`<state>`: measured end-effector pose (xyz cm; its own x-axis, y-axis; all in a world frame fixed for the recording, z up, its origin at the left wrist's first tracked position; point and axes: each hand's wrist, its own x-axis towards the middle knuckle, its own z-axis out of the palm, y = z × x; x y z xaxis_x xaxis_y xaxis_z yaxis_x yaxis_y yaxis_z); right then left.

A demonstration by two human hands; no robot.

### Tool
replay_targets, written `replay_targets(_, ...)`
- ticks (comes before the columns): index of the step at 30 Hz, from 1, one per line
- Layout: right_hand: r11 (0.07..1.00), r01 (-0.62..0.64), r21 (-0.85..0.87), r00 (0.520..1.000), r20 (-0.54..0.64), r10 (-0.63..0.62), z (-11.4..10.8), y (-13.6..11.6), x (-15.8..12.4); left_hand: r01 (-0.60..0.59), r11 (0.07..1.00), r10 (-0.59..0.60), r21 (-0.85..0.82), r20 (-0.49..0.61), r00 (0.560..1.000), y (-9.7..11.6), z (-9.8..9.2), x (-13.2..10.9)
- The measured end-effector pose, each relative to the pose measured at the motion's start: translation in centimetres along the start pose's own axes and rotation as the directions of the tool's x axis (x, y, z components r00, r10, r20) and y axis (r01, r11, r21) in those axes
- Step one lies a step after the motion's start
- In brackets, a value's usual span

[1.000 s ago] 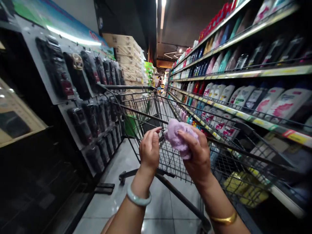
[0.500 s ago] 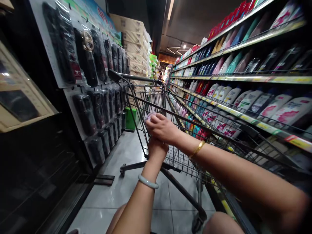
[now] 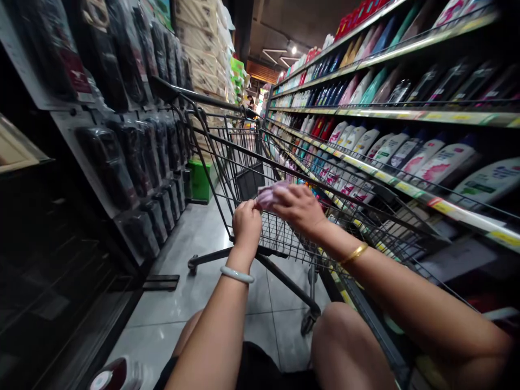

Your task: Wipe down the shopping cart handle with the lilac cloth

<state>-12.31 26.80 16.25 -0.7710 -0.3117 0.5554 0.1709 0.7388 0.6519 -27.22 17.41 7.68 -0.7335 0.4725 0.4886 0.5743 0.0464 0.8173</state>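
Observation:
A crumpled light purple cloth (image 3: 273, 196) is gripped by my right hand (image 3: 303, 210), which has a gold bracelet at its wrist. Just left of the cloth, my left hand (image 3: 247, 223) is closed in a fist, a pale bangle on the forearm below it. Its fingertips are turned away, so what it pinches, if anything, is too small to make out. Both hands are in front of the side of a black wire shopping cart (image 3: 280, 234).
Shelves of bottles (image 3: 436, 116) line the right side. Packaged belts (image 3: 108, 157) hang on a rack at the left. Behind the cart are stacked boxes (image 3: 199, 59) and a green bin (image 3: 200, 181). A dark red round object (image 3: 116, 375) is at the lower left.
My hands have moved apart, the right one going rightward with the cloth, the left one slightly up and left. More of the cloth shows. The view has shifted, and my knees show more.

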Motion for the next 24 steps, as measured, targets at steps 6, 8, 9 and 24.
replay_targets(6, 0.966, -0.259, -0.002, 0.966, -0.007, 0.259, -0.6, -1.0, -3.6, -0.100, 0.995, 0.100, -0.027, 0.002, 0.995, 1.6, 1.2, -1.1)
replay_targets(8, 0.984, -0.178, 0.032, 0.982, 0.067, 0.175, -0.2, -2.3, -5.9, -0.131, 0.991, 0.131, -0.037, -0.005, 0.991, 1.9, 1.7, -1.4)
replay_targets(9, 0.984, -0.174, 0.043, 0.982, 0.078, 0.171, -0.2, -2.6, -6.9, -0.151, 0.988, 0.150, -0.043, -0.009, 0.989, 2.1, 1.9, -1.5)
replay_targets(24, 0.854, -0.520, 0.008, 0.849, -0.104, 0.518, -1.1, -4.0, -12.9, -0.311, 0.945, 0.280, -0.103, -0.242, 0.929, 4.5, 7.4, -4.1)
